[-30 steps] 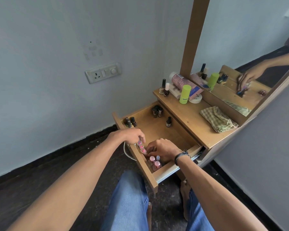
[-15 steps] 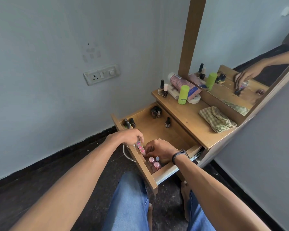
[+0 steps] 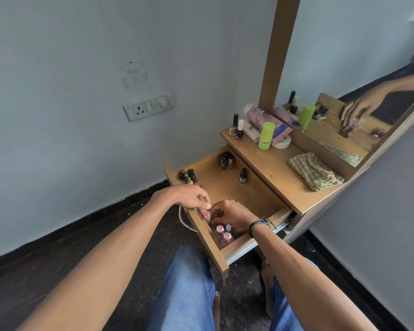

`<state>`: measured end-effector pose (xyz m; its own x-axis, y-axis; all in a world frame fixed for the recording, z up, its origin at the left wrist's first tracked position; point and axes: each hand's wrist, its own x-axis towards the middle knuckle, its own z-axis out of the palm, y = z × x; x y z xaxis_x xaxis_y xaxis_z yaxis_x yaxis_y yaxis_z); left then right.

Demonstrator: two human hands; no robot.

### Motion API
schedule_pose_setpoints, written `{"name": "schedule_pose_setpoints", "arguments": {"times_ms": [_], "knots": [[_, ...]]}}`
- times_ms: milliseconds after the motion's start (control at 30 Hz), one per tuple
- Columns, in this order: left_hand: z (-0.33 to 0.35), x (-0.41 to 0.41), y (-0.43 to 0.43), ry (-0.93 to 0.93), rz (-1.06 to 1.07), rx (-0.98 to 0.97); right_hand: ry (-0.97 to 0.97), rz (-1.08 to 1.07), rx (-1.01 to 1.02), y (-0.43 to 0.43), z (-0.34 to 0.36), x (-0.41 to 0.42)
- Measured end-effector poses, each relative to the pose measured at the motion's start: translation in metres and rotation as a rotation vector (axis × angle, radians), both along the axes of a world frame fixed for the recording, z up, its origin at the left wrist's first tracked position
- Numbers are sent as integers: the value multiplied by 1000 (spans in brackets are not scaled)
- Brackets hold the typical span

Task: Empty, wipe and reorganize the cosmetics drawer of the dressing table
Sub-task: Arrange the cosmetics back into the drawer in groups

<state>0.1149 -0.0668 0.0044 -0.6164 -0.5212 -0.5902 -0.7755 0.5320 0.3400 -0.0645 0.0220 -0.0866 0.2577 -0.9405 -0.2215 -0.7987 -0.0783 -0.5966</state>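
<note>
The pink-capped bottles (image 3: 205,213) sit against the front wall of the drawer (image 3: 244,197). Their caps poke out beneath the left hand (image 3: 184,197), whose fingers curl round them. Just beside them, toward the near corner, stands a pink cluster (image 3: 224,234). The right hand (image 3: 233,215) lies between the two, with its fingers bent down. I cannot tell whether they pinch anything. The left hand looks best placed to set its bottles down.

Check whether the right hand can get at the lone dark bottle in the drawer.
Probably yes: the lone dark bottle stands apart on the bare drawer floor, nothing between it and the right hand.
</note>
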Motion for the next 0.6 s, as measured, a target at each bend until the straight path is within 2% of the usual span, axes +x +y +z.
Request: {"name": "schedule_pose_setpoints", "arguments": {"times_ms": [300, 600], "knots": [[-15, 2, 11, 31, 40, -149, -31, -33, 10, 1, 2, 2], [-13, 0, 12, 37, 75, -150, -84, -36, 15, 1, 3, 3]]}}
